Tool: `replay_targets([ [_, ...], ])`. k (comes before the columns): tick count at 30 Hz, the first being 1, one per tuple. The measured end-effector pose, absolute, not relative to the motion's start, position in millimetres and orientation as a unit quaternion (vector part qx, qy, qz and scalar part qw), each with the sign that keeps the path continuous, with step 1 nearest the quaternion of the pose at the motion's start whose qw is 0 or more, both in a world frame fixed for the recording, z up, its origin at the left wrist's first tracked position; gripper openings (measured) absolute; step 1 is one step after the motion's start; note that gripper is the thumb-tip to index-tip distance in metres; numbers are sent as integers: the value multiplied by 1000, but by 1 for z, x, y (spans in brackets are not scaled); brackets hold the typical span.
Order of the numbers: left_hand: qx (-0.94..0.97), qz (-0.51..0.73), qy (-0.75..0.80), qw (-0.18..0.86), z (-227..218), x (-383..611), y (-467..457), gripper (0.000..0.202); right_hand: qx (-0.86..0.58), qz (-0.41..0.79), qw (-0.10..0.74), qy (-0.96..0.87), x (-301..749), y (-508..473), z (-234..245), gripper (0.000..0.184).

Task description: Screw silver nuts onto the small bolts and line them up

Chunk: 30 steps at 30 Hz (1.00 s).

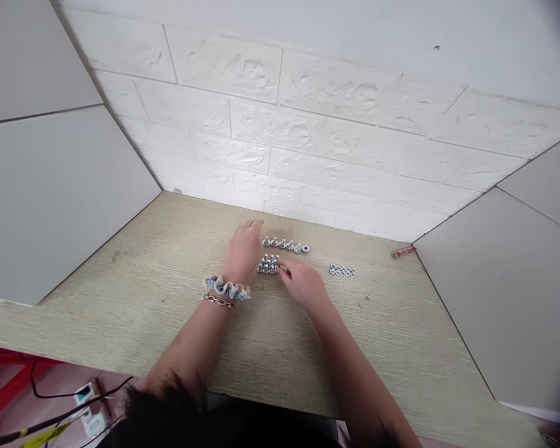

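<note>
My left hand (246, 246) rests at the left end of a row of upright metal bolts with washers (283, 244). Its fingers reach forward and curve to the right; their undersides and the thumb are hidden. At the row's right end lies a flat washer (305, 248). Closer to me stands a tight block of several upright bolts (267, 264). My right hand (305, 285) is at the block's right edge, thumb and forefinger pinched about a bolt there. To the right of it, small metal nuts (343, 270) lie grouped in two rows.
The pale wooden table (177, 242) meets a white brick-patterned wall (270, 130). Grey panels stand at left (65, 199) and right (508, 298). A red pen-like object (404, 252) lies by the right panel. Below the table's left edge are cables and a white power strip (92, 407).
</note>
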<state>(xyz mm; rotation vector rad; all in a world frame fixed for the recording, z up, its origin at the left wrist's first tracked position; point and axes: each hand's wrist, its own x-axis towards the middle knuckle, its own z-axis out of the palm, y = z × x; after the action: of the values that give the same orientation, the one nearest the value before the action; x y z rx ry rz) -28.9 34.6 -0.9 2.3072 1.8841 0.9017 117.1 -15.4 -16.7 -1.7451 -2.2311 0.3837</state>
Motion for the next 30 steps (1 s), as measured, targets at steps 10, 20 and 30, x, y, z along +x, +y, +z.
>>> replay_targets([
  [10,799,369,449,156,18,-5,15,42,-633,128,274,-712,127,-14,-8,23],
  [20,790,303,414,334,28,6,5,25,-576,122,521,-618,134,-20,4,32],
  [30,620,438,464,456,24,9,9,27,-717,64,302,-625,164,24,-37,38],
])
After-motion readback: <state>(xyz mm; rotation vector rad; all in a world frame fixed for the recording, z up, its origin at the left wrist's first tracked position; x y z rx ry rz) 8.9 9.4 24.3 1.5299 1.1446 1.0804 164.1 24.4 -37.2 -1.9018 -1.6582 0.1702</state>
